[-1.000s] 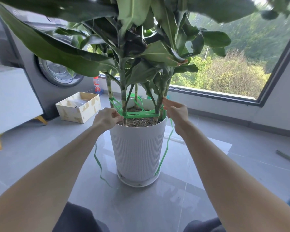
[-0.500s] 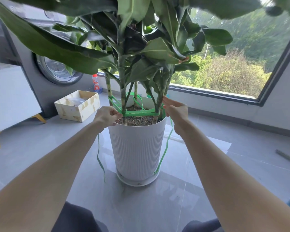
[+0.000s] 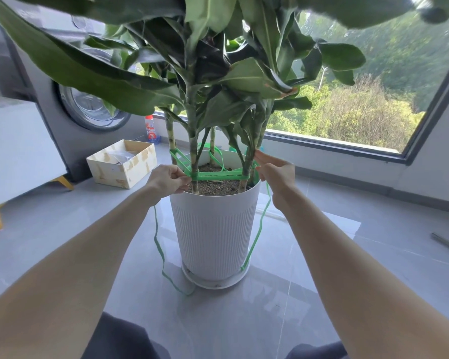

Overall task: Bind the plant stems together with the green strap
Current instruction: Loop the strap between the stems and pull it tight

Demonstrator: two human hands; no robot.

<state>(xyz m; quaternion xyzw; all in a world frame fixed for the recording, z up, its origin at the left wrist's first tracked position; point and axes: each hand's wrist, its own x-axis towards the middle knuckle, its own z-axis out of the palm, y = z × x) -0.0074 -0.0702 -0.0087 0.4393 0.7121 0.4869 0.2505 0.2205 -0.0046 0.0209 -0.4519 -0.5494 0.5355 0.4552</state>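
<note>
Several plant stems rise from a white ribbed pot on the floor. A green strap runs around the stems just above the soil. My left hand pinches the strap at the left front stem. At the right front stem, my right hand holds the strap with its fingers pointing toward the stem. One loose strap end hangs from each hand down beside the pot to the floor.
An open cardboard box sits on the floor to the left, a washing machine behind it. A white cabinet stands at far left. A bottle stands by the window sill. Big leaves overhang the pot.
Both hands stay at the strap by the front stems. The left loose end has swung slightly. The view has shifted a little.
</note>
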